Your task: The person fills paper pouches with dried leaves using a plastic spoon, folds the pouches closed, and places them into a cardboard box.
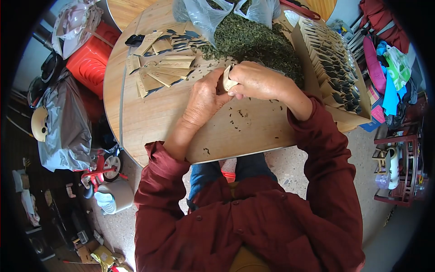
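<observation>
A small brown paper packet (229, 81) is held above the table, between my two hands. My left hand (207, 96) grips it from the left, with the thumb toward the near side. My right hand (262, 80) is closed at the packet's right edge, its fingertips pressed together on the paper. Whether those fingers also hold leaves is hidden. Just beyond my hands lies a large heap of dried green leaves (247, 38), partly inside a clear plastic bag (206, 20). Loose leaf bits are scattered on the wood below my hands.
Flat paper packets (167, 72) lie fanned out on the left of the round wooden table (136, 113). To the right, a cardboard box (346, 119) holds rows of packets with dark patches. A red plastic stool (93, 59) stands left of the table; a shelf (403, 167) stands right.
</observation>
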Demonstrator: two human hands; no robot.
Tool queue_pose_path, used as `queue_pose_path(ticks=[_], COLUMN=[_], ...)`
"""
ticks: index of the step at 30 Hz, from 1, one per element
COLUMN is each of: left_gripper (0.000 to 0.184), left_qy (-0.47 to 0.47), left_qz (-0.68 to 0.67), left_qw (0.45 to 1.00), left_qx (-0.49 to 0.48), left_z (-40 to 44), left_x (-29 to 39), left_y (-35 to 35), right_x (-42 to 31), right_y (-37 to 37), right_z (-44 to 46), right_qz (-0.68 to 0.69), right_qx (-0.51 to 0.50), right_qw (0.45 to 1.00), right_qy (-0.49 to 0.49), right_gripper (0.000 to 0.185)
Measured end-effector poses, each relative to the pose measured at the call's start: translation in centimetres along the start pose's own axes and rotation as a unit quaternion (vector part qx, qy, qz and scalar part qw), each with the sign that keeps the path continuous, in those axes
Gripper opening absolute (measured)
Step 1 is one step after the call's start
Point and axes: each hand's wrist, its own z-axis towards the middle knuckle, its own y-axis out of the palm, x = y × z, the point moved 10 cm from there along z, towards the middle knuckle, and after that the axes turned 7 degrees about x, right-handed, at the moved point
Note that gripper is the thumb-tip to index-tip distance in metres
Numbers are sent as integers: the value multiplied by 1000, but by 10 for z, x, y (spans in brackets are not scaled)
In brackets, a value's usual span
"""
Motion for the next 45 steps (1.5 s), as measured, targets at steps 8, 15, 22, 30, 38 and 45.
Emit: queue_pose_path(ticks=[8, 15, 22, 30, 38, 45], left_gripper=[50, 49, 53, 54, 54, 54], left_qy=[-4, -17, -5, -41, 10, -7], left_qz=[-59, -54, -36, -43, 28, 4], left_qw=[998, 998, 999, 998, 999, 999], left_qx=[28, 28, 37, 21, 30, 46], left_z=[3, 2, 2, 2, 2, 3], left_x=[-12, -15, -14, -9, -2, -6], left_y=[-2, -3, -4, -6, -9, -10], right_x=[-2, 1, -5, 4, -9, -2], right_y=[-17, -20, -32, -17, -21, -25], right_z=[-4, -10, -14, -9, -11, -10], right_qz=[116, 126, 104, -11, -39, -82], right_qx=[49, 31, 76, 111, 153, 148], right_qw=[991, 990, 990, 994, 987, 985], right_qy=[41, 55, 65, 18, -9, 31], right_gripper=[14, 18, 30, 23, 25, 25])
